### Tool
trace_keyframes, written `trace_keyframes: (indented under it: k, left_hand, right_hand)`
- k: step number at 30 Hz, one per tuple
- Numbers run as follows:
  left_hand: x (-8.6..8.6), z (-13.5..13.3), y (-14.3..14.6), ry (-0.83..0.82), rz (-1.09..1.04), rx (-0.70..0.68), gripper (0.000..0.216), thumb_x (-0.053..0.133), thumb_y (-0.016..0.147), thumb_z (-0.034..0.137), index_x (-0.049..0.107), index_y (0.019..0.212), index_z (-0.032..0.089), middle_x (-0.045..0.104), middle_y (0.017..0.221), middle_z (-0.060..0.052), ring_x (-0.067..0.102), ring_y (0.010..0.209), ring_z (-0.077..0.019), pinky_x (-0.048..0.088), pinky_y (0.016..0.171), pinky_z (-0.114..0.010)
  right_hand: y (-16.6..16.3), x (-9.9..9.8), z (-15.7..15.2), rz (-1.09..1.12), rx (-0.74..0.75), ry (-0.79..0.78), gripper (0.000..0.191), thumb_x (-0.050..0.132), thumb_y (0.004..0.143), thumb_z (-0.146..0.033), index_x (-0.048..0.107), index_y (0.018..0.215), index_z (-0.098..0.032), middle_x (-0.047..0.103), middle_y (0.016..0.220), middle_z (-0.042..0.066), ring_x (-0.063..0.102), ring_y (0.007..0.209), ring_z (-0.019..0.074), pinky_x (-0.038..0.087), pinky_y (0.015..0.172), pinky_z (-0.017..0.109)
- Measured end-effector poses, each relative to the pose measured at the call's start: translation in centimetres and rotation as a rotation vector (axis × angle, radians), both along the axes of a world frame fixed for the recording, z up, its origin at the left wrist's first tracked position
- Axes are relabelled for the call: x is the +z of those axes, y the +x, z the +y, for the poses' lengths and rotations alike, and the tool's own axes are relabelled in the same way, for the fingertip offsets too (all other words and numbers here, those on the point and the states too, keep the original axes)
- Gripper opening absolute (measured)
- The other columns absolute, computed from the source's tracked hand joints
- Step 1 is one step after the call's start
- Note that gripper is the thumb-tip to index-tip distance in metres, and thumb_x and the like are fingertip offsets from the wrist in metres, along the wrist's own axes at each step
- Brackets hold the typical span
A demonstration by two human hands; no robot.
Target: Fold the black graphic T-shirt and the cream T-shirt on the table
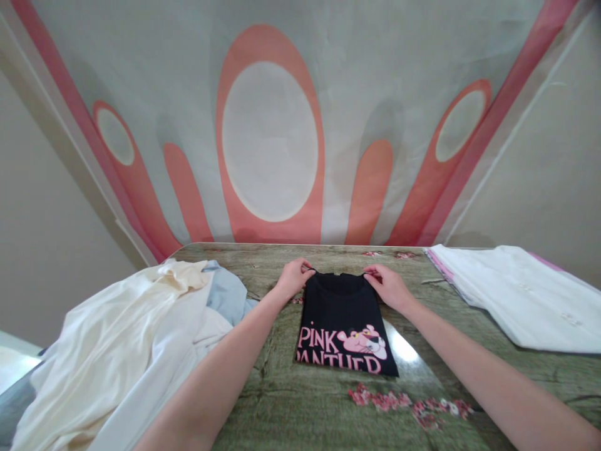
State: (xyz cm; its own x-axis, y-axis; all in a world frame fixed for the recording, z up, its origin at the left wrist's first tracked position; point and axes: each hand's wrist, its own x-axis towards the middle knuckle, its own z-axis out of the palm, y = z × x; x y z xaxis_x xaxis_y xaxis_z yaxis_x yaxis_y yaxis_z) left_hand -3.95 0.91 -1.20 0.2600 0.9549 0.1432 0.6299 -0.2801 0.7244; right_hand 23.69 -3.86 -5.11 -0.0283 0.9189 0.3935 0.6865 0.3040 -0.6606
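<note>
A black T-shirt lies folded into a neat rectangle on the table, its neckline at the far side. Pink lettering and a pink cartoon panther head show on its near half. My left hand pinches the far left corner at the shoulder. At the far right corner, my right hand grips the cloth in the same way, thumb and fingers closed. Both forearms reach in from the bottom of the view, one on each side of the shirt.
Rumpled cream and white clothes are heaped on the left, with a light blue garment behind. Folded white clothing is stacked at the right. The wood-patterned table ends at a wall hanging with coral shapes.
</note>
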Motion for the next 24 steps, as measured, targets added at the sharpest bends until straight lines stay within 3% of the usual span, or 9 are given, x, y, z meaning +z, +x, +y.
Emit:
trace_keyframes:
  k: [4,10,14,19,24]
  left_hand:
    - [0.0,0.2,-0.2,-0.056,-0.055,-0.021,0.018,0.060,0.078,0.028,0.059,0.089,0.014,0.060,0.067,0.000,0.056,0.054,-0.0106,0.043,0.049,-0.019]
    - [1.5,0.1,-1.6,-0.492,-0.350,-0.208,0.036,0.067,0.072,0.018,0.052,0.105,0.013,0.061,0.069,0.000,0.059,0.062,-0.0099,0.046,0.058,-0.020]
    - [2.3,-0.2,-2.3,-0.634,-0.380,-0.240,0.052,0.072,0.064,0.014,0.050,0.111,0.014,0.061,0.069,0.002,0.060,0.063,-0.0099,0.046,0.059,-0.020]
    - [2.3,-0.3,-2.2,-0.598,-0.245,-0.243,0.059,0.068,0.065,0.011,0.044,0.119,0.012,0.057,0.060,0.004,0.057,0.055,-0.0098,0.043,0.051,-0.018]
    - [2.0,-0.4,-1.6,-0.409,-0.011,-0.192,0.059,0.063,0.066,0.009,0.042,0.121,0.010,0.058,0.060,0.003,0.058,0.055,-0.0122,0.040,0.046,-0.017]
  right_hand:
    - [0.0,0.3,-0.2,0.003,0.006,-0.004,0.015,0.048,0.081,-0.025,0.058,0.091,-0.021,0.065,0.087,0.004,0.062,0.080,0.0175,0.048,0.077,0.032]
    - [0.0,0.5,-0.3,-0.013,-0.001,-0.004,0.018,0.047,0.080,-0.022,0.058,0.093,-0.020,0.065,0.089,0.005,0.062,0.080,0.0173,0.048,0.076,0.031]
    - [0.0,0.3,-0.2,-0.014,0.005,0.003,0.018,0.047,0.079,-0.021,0.058,0.092,-0.019,0.066,0.089,0.005,0.062,0.079,0.0173,0.048,0.076,0.032]
    - [0.2,-0.2,0.1,-0.015,0.014,0.009,0.019,0.047,0.079,-0.021,0.058,0.094,-0.019,0.065,0.088,0.005,0.062,0.078,0.0171,0.048,0.075,0.032]
    - [0.3,-0.4,0.2,-0.020,0.009,0.012,0.019,0.047,0.079,-0.022,0.058,0.094,-0.019,0.065,0.087,0.005,0.061,0.077,0.0172,0.049,0.075,0.033]
